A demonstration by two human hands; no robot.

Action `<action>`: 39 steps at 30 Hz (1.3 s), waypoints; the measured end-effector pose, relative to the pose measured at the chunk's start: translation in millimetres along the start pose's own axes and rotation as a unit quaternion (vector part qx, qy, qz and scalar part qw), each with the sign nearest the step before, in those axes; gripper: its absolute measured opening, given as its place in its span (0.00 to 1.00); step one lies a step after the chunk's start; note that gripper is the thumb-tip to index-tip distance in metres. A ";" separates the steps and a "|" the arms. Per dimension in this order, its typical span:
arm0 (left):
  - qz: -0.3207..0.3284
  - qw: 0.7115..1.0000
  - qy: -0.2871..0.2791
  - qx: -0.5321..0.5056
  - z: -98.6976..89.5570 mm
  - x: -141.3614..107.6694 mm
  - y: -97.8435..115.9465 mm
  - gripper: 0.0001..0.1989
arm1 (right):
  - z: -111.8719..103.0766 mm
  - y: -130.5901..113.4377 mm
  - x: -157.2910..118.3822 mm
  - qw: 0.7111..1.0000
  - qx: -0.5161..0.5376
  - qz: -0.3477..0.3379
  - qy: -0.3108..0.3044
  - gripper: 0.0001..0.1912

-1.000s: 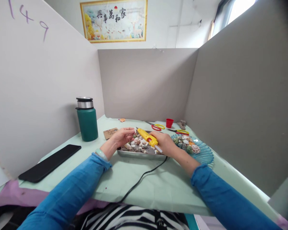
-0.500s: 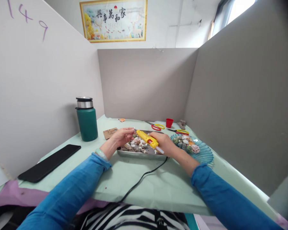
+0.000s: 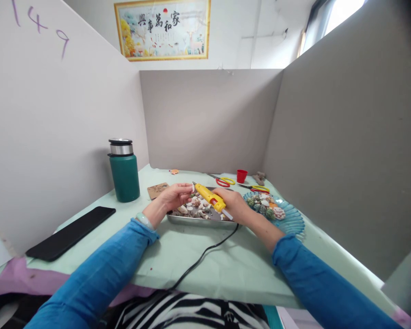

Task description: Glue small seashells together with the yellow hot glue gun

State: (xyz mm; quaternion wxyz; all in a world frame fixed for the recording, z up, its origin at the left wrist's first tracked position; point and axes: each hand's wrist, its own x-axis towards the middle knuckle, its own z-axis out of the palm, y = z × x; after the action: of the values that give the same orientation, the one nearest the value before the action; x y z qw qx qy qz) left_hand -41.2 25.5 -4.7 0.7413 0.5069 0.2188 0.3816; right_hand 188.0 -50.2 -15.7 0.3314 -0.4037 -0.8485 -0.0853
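My right hand [image 3: 231, 204] is wrapped round a yellow hot glue gun [image 3: 209, 196], its nozzle pointing up and left. A clear glue stick [image 3: 227, 214] sticks out of the gun's back end. In a pinch, my left hand [image 3: 174, 197] holds a small white piece [image 3: 193, 188] at the nozzle tip; it looks like a shell, but is too small to be sure. Below both hands lies a metal tray [image 3: 198, 222] with many small seashells [image 3: 200, 205]. The gun's black cord [image 3: 205, 251] runs down over the table's front edge.
A blue glass plate [image 3: 292, 219] of shells and green pieces stands at right. Two pairs of scissors [image 3: 225, 182], a red cup [image 3: 241, 176] and a brown card [image 3: 156, 190] lie behind. At left are a green bottle [image 3: 124, 178] and a black flat pad [image 3: 71, 232]. Grey partitions enclose the table.
Both hands stay almost in place. The small white piece in my left hand has turned slightly and shows more plainly beside the nozzle.
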 end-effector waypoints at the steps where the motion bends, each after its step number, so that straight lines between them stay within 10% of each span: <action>1: 0.001 1.000 0.003 0.000 -0.6 0.5 -0.1 0.04 | -0.1 0.3 -0.2 1.000 -0.003 0.006 0.001 0.13; 27: 0.007 1.000 -0.009 -0.019 -4.1 2.6 -1.4 0.03 | -0.5 -1.5 0.3 1.000 0.004 0.002 -0.009 0.12; 34: 0.004 0.993 0.097 0.072 1.7 5.4 -5.1 0.08 | -2.4 5.0 3.8 0.961 -0.133 0.187 -0.156 0.14; 39: 0.009 0.977 0.121 0.176 7.9 3.5 -6.9 0.09 | -1.2 5.1 5.3 0.942 -0.146 0.187 -0.238 0.20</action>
State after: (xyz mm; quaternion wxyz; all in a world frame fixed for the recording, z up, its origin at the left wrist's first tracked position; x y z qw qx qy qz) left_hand -31.0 22.2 -7.7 0.6051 0.5814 0.3663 0.4021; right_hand 190.0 -44.0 -12.1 0.0668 -0.6079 -0.7899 -0.0457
